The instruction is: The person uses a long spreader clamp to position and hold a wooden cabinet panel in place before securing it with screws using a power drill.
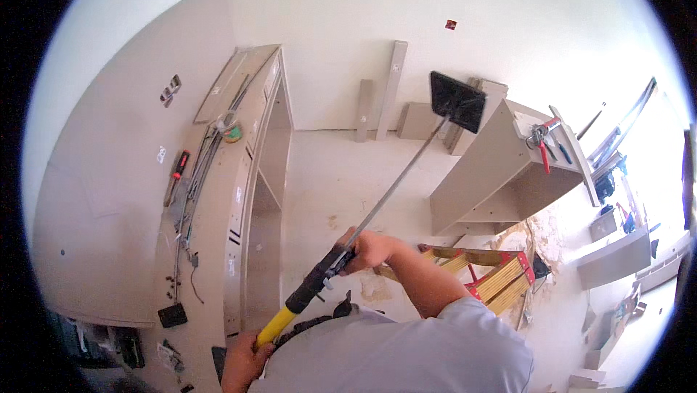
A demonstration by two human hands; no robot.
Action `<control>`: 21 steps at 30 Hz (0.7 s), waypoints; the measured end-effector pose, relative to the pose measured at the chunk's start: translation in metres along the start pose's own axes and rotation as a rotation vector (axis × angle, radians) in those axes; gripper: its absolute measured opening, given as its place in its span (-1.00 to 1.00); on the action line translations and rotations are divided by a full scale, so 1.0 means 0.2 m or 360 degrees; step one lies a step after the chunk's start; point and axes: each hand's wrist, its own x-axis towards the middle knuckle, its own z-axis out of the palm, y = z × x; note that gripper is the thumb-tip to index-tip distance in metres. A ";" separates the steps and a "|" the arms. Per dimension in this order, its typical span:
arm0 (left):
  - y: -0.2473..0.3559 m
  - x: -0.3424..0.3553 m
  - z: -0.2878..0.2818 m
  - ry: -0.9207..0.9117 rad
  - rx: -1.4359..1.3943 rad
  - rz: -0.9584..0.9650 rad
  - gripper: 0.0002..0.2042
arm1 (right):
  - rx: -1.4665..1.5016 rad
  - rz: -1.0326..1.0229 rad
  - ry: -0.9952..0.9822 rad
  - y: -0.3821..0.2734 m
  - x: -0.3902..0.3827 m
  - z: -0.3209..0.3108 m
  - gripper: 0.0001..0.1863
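Both hands are closed round a long extension pole [399,179], which slants up and away to the right. My left hand [245,358] wraps its yellow lower tube [276,326] near my body. Farther up, my right hand [369,250] grips the pole at the black joint [319,274], where the thin metal rod comes out. At the rod's far end sits a flat black square head [457,101], seen in front of the far wall and some leaning boards. Whether the head touches anything, I cannot tell.
Left stands a long beige cabinet [236,197] with cables and a red-black screwdriver [178,166] on top. A cabinet box [479,168] at the right carries pliers [563,152] and other tools. Below it is a yellow-red stepladder [501,282]. Boards [393,88] lean on the far wall.
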 end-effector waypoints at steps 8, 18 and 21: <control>0.36 0.60 -0.23 -0.0149 0.0103 0.0510 -0.57 | -0.0229 0.0005 0.0597 -0.12 -0.33 -0.63 -0.65; 0.29 1.75 -0.77 0.0520 -0.0465 0.0654 -0.68 | -0.0094 -0.0420 0.1390 -0.03 -0.28 -1.04 -0.52; 0.23 2.28 -1.03 0.0740 -0.0833 0.0528 -0.73 | -0.0234 -0.0260 0.1624 0.07 -0.30 -1.26 -0.33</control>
